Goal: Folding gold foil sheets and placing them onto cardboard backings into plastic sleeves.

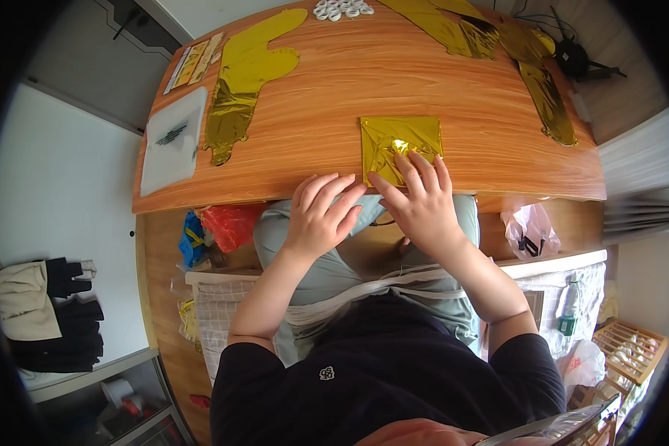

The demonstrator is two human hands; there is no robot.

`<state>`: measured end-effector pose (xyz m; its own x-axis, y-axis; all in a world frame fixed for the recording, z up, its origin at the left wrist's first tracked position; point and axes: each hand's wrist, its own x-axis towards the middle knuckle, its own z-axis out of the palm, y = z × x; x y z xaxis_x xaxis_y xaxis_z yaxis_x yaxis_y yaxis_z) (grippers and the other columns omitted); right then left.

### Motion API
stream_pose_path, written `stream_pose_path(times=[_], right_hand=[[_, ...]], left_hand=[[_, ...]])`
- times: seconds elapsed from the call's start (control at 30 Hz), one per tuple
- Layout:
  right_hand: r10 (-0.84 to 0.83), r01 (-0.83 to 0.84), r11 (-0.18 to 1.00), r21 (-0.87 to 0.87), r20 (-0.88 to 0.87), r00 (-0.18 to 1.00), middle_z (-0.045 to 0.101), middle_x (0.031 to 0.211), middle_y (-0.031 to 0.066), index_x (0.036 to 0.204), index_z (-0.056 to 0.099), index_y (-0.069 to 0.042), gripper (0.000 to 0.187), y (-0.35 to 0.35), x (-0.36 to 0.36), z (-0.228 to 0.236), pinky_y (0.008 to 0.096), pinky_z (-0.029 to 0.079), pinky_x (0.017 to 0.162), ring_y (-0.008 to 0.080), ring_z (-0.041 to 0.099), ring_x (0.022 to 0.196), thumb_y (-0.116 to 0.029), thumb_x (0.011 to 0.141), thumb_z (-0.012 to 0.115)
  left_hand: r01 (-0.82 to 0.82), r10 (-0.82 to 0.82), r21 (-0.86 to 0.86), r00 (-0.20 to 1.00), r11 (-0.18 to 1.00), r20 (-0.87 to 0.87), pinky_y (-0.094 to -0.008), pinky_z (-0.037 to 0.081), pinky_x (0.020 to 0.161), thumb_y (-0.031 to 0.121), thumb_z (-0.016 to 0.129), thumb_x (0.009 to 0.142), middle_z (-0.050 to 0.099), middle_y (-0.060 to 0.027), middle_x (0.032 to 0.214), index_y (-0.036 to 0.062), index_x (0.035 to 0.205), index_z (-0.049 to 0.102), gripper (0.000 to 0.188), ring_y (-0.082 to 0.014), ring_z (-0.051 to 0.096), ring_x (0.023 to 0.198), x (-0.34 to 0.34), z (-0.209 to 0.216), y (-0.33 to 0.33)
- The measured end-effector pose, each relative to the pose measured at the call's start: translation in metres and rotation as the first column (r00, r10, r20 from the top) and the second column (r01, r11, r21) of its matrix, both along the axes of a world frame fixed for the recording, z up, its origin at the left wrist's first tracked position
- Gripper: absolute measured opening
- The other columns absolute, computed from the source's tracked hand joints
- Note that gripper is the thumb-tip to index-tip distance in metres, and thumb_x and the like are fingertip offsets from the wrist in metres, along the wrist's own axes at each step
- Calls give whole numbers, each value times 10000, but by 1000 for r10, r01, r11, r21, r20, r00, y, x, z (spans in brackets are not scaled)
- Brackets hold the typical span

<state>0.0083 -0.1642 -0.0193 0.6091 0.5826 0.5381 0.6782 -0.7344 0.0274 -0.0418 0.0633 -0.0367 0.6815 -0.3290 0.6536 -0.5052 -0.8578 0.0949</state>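
Observation:
A square of folded gold foil (383,137) lies flat near the table's front edge, creased and shiny. My right hand (425,201) rests over its lower right part, fingers spread and fingertips on the foil. At the square's lower left corner, my left hand (322,212) hovers at the table edge, its fingers stretched out and holding nothing. Whether the left fingertips touch the foil, I cannot tell.
On the wooden table (312,119) lie a long flat gold foil shape (253,63), more gold foil (453,33) at the far right, white rings (342,9), printed cards (193,63) and a stack of clear plastic bags (172,145). A black cabled device (572,56) sits at right.

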Motion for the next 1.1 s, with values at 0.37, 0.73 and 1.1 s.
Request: stream_pose_path(times=[0.37,0.73,1.1], right_hand=[[-15,15,1000,-25,6,1000,579,1381,91,1382,617,-341,536,-1,0,-1,577,395,1134,325,528,1326,-332,870,775],[14,-14,999,-38,-6,1000,572,1396,115,1398,607,-336,553,3,2,4,593,387,1138,348,530,1322,-299,866,756],[-19,20,997,-78,15,1000,578,1370,151,1334,654,-290,462,0,1,4,614,388,1139,379,539,1312,-225,880,715]], left_hand=[[-35,21,-107,991,994,-130,-469,403,1122,345,748,920,595,-94,1484,201,1257,765,367,-331,531,1322,-5,19,-7],[-13,5,-50,986,999,-164,-475,402,1118,354,764,897,607,-74,1463,144,1241,738,404,-312,513,1343,-5,21,-4],[-435,411,-40,874,900,-260,-401,562,890,283,702,981,740,-112,1171,85,1108,778,247,-313,709,1064,142,145,200]])
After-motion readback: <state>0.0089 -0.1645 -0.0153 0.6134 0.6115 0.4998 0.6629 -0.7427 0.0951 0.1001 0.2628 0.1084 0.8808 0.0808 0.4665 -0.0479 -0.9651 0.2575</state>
